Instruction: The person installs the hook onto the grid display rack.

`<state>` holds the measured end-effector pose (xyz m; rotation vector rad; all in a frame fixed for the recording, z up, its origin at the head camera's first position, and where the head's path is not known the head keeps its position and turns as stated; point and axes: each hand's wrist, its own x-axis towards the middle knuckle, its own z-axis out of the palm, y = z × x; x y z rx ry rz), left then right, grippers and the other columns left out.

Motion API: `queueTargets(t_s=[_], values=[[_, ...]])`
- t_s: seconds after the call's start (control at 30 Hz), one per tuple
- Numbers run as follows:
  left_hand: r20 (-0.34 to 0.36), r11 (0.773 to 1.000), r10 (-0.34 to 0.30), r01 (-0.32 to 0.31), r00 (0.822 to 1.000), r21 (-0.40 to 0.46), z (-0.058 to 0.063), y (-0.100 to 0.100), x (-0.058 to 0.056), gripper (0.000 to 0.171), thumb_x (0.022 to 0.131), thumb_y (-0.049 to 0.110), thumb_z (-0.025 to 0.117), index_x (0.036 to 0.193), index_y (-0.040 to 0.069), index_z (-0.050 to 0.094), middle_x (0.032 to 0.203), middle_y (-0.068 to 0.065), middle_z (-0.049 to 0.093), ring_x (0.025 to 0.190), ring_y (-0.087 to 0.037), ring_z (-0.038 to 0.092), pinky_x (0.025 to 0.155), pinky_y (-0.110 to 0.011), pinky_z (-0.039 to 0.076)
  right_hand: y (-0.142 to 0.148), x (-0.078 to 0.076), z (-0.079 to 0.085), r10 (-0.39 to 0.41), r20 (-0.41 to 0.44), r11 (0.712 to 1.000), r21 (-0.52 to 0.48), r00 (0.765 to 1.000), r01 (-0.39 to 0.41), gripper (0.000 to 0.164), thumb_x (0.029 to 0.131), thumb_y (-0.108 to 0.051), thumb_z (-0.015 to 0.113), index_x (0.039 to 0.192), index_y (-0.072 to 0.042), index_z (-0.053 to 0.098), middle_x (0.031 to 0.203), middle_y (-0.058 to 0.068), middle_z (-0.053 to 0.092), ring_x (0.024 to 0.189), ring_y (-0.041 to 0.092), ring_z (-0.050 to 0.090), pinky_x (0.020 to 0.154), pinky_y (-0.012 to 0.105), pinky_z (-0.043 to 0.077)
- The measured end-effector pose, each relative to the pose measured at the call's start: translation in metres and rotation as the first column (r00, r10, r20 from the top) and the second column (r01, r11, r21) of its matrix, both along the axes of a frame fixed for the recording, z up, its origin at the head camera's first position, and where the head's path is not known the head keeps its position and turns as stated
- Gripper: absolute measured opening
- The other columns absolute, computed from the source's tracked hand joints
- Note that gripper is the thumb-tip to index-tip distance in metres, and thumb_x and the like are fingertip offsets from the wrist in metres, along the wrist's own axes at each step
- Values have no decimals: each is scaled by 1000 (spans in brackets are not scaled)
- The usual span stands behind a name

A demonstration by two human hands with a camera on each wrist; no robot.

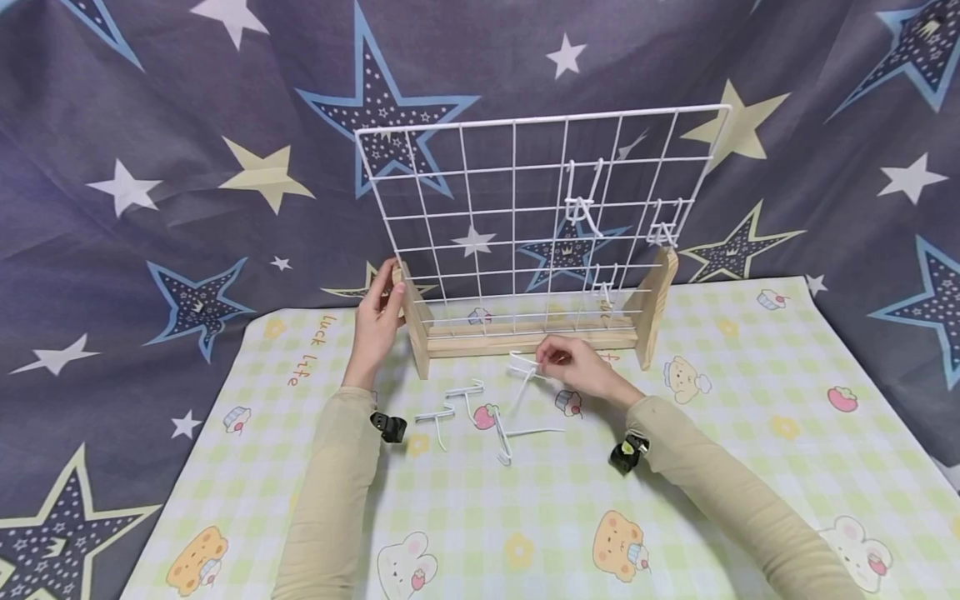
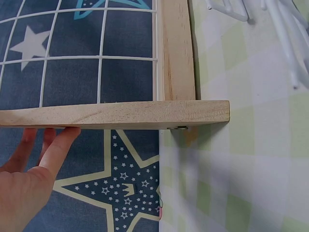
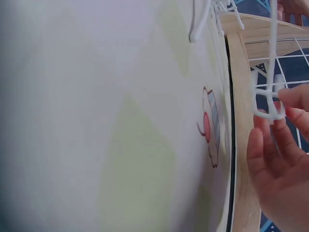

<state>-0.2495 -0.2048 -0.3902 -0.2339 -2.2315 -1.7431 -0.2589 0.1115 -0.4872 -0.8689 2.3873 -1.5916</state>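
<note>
A white wire grid panel (image 1: pixel 513 202) stands upright in a wooden base with two side boards. My left hand (image 1: pixel 377 321) rests its fingertips against the outer face of the left side board (image 2: pixel 111 115). Between thumb and fingers, my right hand (image 1: pixel 573 364) pinches a white metal hook (image 3: pixel 267 115) by its bracket end, in front of the base's wooden crossbar (image 1: pixel 487 343). The prong of that hook points down toward the table in the head view. Three similar hooks hang on the grid: an upper one (image 1: pixel 580 208), a right one (image 1: pixel 663 231) and a lower one (image 1: pixel 603 287).
Three more white hooks lie on the checked tablecloth (image 1: pixel 517 500) in front of the stand: a far one (image 1: pixel 465 390), a left one (image 1: pixel 435 415) and a near one (image 1: pixel 502 437). A dark star-patterned curtain (image 1: pixel 187 225) hangs close behind the grid.
</note>
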Motion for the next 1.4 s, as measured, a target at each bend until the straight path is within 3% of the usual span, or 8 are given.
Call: queueTargets(t_s=[0.17,0.4,0.63,0.93,1.17,1.4], values=[[-5,1000,3,-3,1000,-1,-1,0,-1,45,103,12,46,147,4,38,114,-20,50,94,-24,54,80,-42,58,1,1,2,3,-1,999,47,1000,-2,13,81,12,62,90,2,64,82,7,63,77,19,57,70,25,53],[-10,1000,1,-1,1000,3,-1,0,-2,46,103,13,47,147,5,39,110,-15,50,93,-24,54,79,-41,58,2,2,-1,27,-50,997,72,998,-24,14,81,14,61,92,6,65,80,10,63,76,23,58,68,28,54],[0,1000,-3,3,1000,11,1,0,-2,46,103,13,46,147,5,39,113,-17,50,95,-26,54,80,-41,58,-4,3,5,45,-91,991,133,995,-33,11,80,6,70,89,0,67,79,2,62,73,15,56,67,25,53],[4,1000,-3,3,1000,8,-1,-1,-2,46,103,15,47,147,6,39,112,-15,50,94,-25,53,79,-39,59,-12,2,3,0,-99,980,196,995,19,10,78,2,71,83,-5,68,74,-4,60,67,11,54,61,23,49],[11,1000,-10,10,1000,19,-2,-1,-1,46,103,16,46,148,7,39,110,-11,49,96,-27,53,82,-40,58,-8,3,1,-28,-104,984,173,994,46,9,78,4,69,85,-3,68,76,-1,62,68,13,55,63,25,50],[29,999,-20,19,999,36,-3,-3,-2,47,104,16,46,149,9,37,113,-13,49,98,-27,53,85,-46,56,-1,3,1,-79,-48,992,93,996,83,8,81,6,66,87,1,69,76,2,63,70,15,56,64,25,50]])
